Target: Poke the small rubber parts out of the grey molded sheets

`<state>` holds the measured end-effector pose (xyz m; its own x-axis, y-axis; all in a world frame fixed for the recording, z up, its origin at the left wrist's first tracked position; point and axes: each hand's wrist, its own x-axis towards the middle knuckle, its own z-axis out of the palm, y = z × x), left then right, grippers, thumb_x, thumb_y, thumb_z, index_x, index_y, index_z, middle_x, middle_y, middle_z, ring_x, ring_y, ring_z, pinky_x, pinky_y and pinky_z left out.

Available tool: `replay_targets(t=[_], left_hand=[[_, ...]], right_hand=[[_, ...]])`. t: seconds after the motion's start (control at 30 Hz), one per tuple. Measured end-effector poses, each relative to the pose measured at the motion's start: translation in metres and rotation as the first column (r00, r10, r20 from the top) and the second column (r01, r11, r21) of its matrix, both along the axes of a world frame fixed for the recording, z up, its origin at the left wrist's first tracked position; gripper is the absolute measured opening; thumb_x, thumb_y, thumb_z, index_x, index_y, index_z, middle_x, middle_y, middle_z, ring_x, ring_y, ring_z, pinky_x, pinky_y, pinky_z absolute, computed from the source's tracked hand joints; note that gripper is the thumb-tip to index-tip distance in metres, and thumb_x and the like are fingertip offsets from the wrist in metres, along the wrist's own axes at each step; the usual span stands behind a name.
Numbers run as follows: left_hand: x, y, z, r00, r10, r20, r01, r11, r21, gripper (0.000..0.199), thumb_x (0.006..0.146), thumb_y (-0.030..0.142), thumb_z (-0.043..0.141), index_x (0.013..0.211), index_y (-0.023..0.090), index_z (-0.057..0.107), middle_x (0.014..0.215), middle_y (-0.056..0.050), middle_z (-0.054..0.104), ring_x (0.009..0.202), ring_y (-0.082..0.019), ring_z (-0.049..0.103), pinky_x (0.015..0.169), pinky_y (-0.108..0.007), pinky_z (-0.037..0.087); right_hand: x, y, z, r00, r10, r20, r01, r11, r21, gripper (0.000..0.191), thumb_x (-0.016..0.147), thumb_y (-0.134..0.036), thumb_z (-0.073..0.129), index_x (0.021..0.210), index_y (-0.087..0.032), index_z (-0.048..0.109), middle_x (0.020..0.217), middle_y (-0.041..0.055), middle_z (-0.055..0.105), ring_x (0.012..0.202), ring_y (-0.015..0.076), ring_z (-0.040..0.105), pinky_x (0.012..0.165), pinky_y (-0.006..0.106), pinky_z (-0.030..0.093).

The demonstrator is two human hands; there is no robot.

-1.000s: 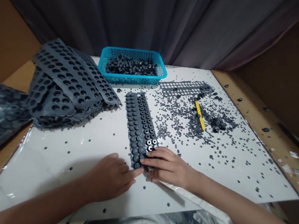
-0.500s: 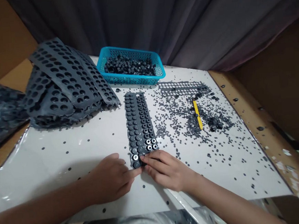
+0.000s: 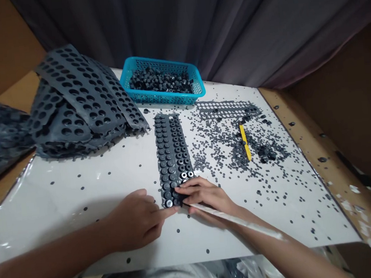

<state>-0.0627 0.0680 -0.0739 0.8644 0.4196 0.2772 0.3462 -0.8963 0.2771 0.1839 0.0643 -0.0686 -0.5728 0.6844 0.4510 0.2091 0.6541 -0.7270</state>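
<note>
A dark grey rubber strip (image 3: 170, 157) with rows of round studs lies lengthwise on the white sheet. My left hand (image 3: 137, 222) rests at its near end, index finger stretched out against the edge, the other fingers curled; no object shows in it. Over the strip's near right corner, my right hand (image 3: 206, 197) has its fingers closed around a thin white stick (image 3: 240, 220). This stick slants back across my right forearm; its front end meets something dark at the strip's near edge. My right fingertips touch the studs and cover part of them.
A blue basket (image 3: 163, 98) of small dark pieces stands behind. Folded perforated rubber sheets (image 3: 79, 100) are piled left, beside a filled plastic bag (image 3: 2, 136). On the right lie a holed strip (image 3: 224, 109), a yellow tool (image 3: 245, 143) and many scattered dark discs (image 3: 212, 154).
My right hand has turned, and the white stick has swung up from below the hand to lie across my forearm. My left hand has hardly moved.
</note>
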Motion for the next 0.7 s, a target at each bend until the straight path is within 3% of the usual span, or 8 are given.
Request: replay_targets(t=[0.1,0.2,0.3,0.43,0.7], left_hand=[[-0.0011,0.0004,0.0005,1.000,-0.010,0.008,0.010,1.000,-0.014,0.036,0.086,0.012,0.041,0.121,0.020,0.046,0.062,0.003,0.061,0.055,-0.016,0.051,0.059,-0.033,0.030],[-0.0019,-0.0002,0.0005,1.000,0.001,-0.002,-0.001,0.999,-0.032,0.034,0.086,0.011,0.042,0.119,0.020,0.049,0.064,0.002,0.063,0.057,-0.017,0.052,0.062,-0.034,0.031],[-0.0017,-0.0008,0.0007,1.000,0.011,-0.009,-0.012,0.999,-0.053,0.034,0.084,0.011,0.044,0.117,0.020,0.051,0.066,0.002,0.063,0.058,-0.017,0.052,0.064,-0.034,0.031],[-0.0010,-0.0006,0.0013,0.999,0.006,-0.034,-0.008,0.997,-0.071,0.035,0.083,0.011,0.047,0.117,0.020,0.051,0.067,0.002,0.063,0.059,-0.017,0.051,0.064,-0.033,0.031],[-0.0001,-0.0024,0.0003,0.999,0.029,-0.020,-0.030,0.997,-0.067,0.032,0.080,0.012,0.049,0.111,0.021,0.054,0.063,0.003,0.061,0.057,-0.017,0.051,0.063,-0.033,0.031]], right_hand=[[0.0004,-0.0014,0.0046,0.998,0.060,0.011,-0.059,0.997,-0.041,0.016,0.090,-0.026,0.056,0.090,-0.012,0.064,0.107,0.0166,0.070,0.110,0.0199,0.058,0.090,0.036,0.054],[0.0013,-0.0005,0.0028,0.997,0.070,0.034,-0.070,0.998,0.004,0.015,0.089,-0.024,0.058,0.089,-0.010,0.064,0.103,0.0159,0.071,0.109,0.0199,0.058,0.089,0.033,0.054],[0.0025,0.0008,-0.0019,0.995,0.069,0.075,-0.078,0.987,0.138,0.013,0.088,-0.022,0.060,0.090,-0.010,0.065,0.105,0.0145,0.071,0.107,0.0198,0.059,0.088,0.032,0.055],[0.0020,-0.0014,-0.0004,0.970,0.030,0.242,-0.117,0.928,0.355,0.004,0.086,-0.014,0.062,0.086,-0.011,0.064,0.108,0.0136,0.070,0.103,0.0215,0.061,0.089,0.038,0.055],[-0.0047,-0.0041,0.0050,0.948,-0.065,0.313,-0.111,0.851,0.513,0.008,0.082,-0.008,0.064,0.077,-0.012,0.058,0.104,0.0160,0.070,0.098,0.0233,0.063,0.082,0.035,0.059]])
